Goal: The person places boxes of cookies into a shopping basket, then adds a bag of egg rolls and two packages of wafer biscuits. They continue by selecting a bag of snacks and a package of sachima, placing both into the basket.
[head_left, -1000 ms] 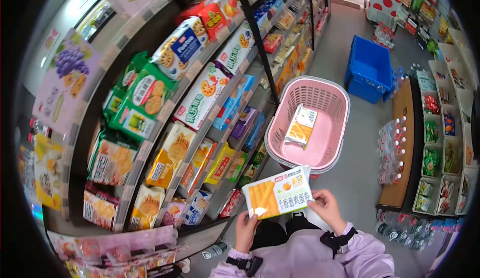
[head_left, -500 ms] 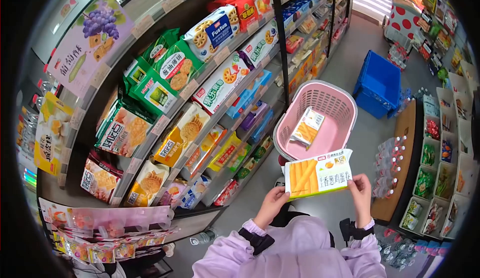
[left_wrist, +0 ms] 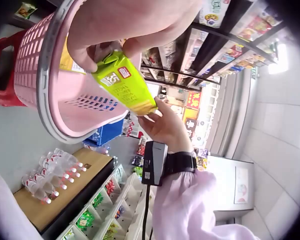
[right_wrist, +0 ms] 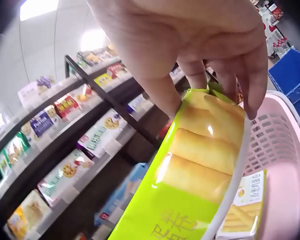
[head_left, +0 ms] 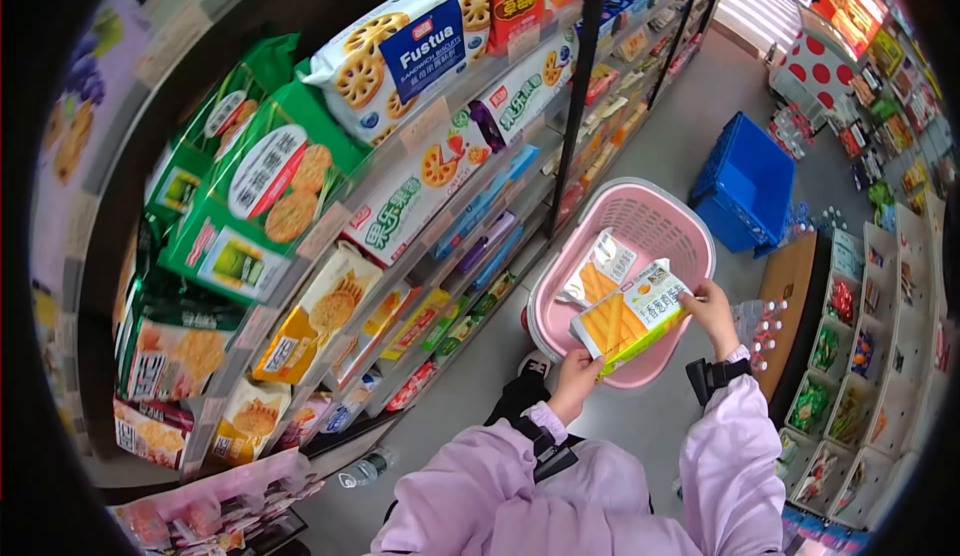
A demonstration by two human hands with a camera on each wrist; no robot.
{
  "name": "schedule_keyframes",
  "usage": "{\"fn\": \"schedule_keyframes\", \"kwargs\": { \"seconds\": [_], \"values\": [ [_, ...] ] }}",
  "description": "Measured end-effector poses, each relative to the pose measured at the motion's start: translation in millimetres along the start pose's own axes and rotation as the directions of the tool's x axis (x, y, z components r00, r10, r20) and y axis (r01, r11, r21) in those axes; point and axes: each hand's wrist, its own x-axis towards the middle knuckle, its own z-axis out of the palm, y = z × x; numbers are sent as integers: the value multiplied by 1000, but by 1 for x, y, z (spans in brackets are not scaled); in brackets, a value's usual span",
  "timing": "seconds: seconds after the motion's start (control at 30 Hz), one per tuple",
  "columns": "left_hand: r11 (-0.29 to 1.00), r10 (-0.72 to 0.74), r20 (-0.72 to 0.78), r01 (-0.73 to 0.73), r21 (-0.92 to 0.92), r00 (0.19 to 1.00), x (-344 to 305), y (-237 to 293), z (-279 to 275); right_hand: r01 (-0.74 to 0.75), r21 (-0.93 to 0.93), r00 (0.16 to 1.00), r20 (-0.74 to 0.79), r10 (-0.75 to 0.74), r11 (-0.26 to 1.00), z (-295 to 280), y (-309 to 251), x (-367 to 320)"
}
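Running along the person's left, a tall shelf held rows of biscuit packs on several levels. Across the floor stood white bins, divided into compartments, with small wrapped goods in some of them. Next to these, a brown ledge carried clear bottles. A blue crate sat on the floor beyond the pink basket. Inside the basket lay one egg-roll packet, printed face up. A similar yellow-green packet slanted over the basket's opening, reaching toward its near rim, held between two hands. The left hand pinched the nearer end between thumb and fingers. The right hand gripped the opposite end, thumb and fingers drawn narrow against its sides.
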Motion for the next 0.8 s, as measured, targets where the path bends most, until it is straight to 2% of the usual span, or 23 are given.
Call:
{"fn": "schedule_keyframes", "kwargs": {
  "seconds": [0.1, 0.13, 0.23, 0.27, 0.37, 0.4, 0.5, 0.53, 0.63, 0.67, 0.77, 0.8],
  "values": [
    [999, 1, -48, 2, 52, 999, 42, 1, 3, 8, -265, 1000, 31, 0, 964, 26, 9, 49],
    [998, -3, -114, 10, 55, 993, 52, 3, 6, -4, -349, 1000, 26, 14, 937, 33, 4, 58],
    [988, 83, -181, -58, 142, 980, 87, 10, 10, 29, -438, 999, -13, -39, 899, 64, 19, 93],
    [973, 142, -125, -115, 198, 982, 122, -28, -5, 25, -479, 999, -8, -33, 878, 71, 17, 101],
    [964, -16, -232, 76, 253, 973, 154, -34, -11, -116, -359, 992, 10, 128, 926, 100, 51, 131],
    [973, -27, -270, 88, 215, 962, 159, -32, -10, -60, -367, 998, -5, 62, 928, 106, 58, 135],
    [983, -59, -311, 109, 145, 949, 167, -24, -5, -332, -141, 938, 60, 343, 933, 123, 75, 149],
    [968, -89, -325, 159, 195, 941, 163, -10, 2, -290, -102, 953, 60, 297, 951, 127, 81, 152],
    [992, -91, -291, 112, 58, 952, 168, -6, 11, -120, -17, 993, -18, 119, 993, 139, 90, 159],
    [994, -96, -286, 105, 17, 953, 171, -7, 15, -151, -7, 988, 10, 151, 988, 143, 91, 163],
    [995, -104, -239, 101, -22, 966, 184, -20, 14, 5, -34, 999, -51, -6, 999, 156, 93, 162],
    [992, -126, -235, 122, -33, 964, 188, -23, 14, -89, -36, 994, 57, 91, 995, 153, 88, 160]
  ]
}}
